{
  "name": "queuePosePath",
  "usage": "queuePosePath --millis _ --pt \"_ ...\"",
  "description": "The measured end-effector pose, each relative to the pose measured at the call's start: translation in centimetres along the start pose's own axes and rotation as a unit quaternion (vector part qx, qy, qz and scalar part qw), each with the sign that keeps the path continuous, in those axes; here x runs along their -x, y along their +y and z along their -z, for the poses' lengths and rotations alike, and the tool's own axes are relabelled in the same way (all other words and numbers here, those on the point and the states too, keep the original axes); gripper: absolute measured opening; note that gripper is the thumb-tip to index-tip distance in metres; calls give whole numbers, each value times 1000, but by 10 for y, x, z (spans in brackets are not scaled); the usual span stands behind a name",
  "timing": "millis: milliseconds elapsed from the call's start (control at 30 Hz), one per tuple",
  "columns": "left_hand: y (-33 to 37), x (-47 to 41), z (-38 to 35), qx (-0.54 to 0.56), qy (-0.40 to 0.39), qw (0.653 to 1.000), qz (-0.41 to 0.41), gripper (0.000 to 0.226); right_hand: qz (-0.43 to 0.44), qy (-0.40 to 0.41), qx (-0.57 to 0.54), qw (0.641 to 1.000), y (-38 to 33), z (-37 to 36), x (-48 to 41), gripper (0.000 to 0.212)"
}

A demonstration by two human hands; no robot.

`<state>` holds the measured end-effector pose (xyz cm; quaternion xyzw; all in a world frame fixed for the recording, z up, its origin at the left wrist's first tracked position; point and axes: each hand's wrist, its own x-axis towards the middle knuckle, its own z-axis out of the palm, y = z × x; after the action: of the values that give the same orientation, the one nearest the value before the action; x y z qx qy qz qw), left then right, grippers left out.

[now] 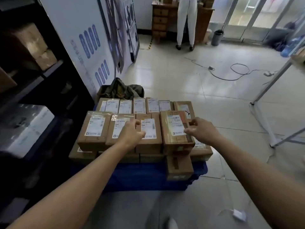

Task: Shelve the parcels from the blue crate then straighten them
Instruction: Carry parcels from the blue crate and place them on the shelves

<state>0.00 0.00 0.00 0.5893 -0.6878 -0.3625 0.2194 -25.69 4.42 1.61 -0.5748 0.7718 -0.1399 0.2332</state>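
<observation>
Head: blue crate (148,176) on tiled floor (173,80) (cable (230,79) beyond)

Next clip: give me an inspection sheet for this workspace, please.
Surface: tiled floor; blue crate sits on it.
Job's things: taped parcels stacked in layers on the crate; one lower parcel at its front right corner.
Clutter: green cloth bundle behind the crate.
Grips: left grip and right grip over the top layer, fingers loosely curled, holding nothing.
Cables: loose cable looped across the floor.
Surroundings: dark shelving at left; person at wooden drawers; grey bin.
</observation>
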Motion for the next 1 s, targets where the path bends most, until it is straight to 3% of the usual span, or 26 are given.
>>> queuePosePath --millis 367,567,667,833,1000 --pt "-43 -71 -82 32 -6 974 225 64 -133 -88 -149 976 84 -57 -91 62" --pt "-51 -104 -105 -75 38 958 274 57 -148 -172 -272 935 101 -77 -128 46" --pt "-50 -117 -111 -104 40 943 313 51 -166 -197 -329 909 105 -84 -140 50" --pt "-59 -131 -110 -40 10 932 360 43 -220 -226 -418 852 116 -90 -154 47" --pt "-62 -128 -108 -38 13 933 358 44 -221 -246 -460 824 126 -92 -159 47"
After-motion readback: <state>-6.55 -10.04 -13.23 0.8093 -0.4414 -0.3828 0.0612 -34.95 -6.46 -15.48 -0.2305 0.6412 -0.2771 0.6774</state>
